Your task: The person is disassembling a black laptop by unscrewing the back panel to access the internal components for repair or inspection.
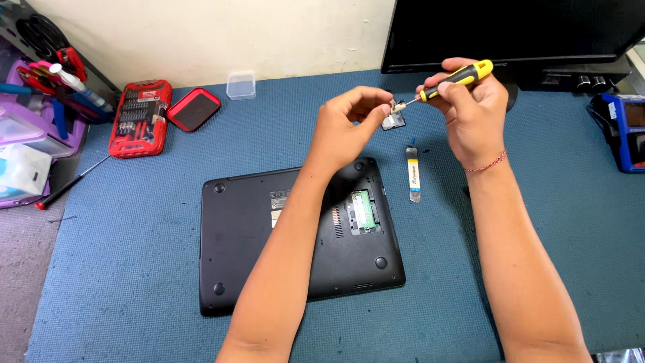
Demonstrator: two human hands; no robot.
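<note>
From the head camera we see our left hand [347, 119] raised above the blue mat [134, 235], its fingertips pinched on a small pale part [398, 105]. Our right hand [470, 107] is closed around a yellow-and-black screwdriver [457, 78], whose thin tip meets that small part between the two hands. What the part is exactly, we cannot tell; it is too small.

Below the hands lies a black laptop [255, 249], bottom side up, with a small hatch open that shows a green memory board [363, 210]. Our left forearm crosses over the laptop and hides part of its middle. Just behind the pinched part, a small dark cover piece [393, 122] rests on the mat. To the right of the laptop lies a slim pry tool [414, 180], pale with a blue end.

Further left on the mat sit a red bit set [140, 118], its red lid [193, 109] beside it, and a clear little box [240, 86]. A thin red-handled screwdriver [70, 183] lies at the mat's left edge. A dark monitor [510, 33] stands behind our hands, and a blue device [621, 128] sits at the far right.
</note>
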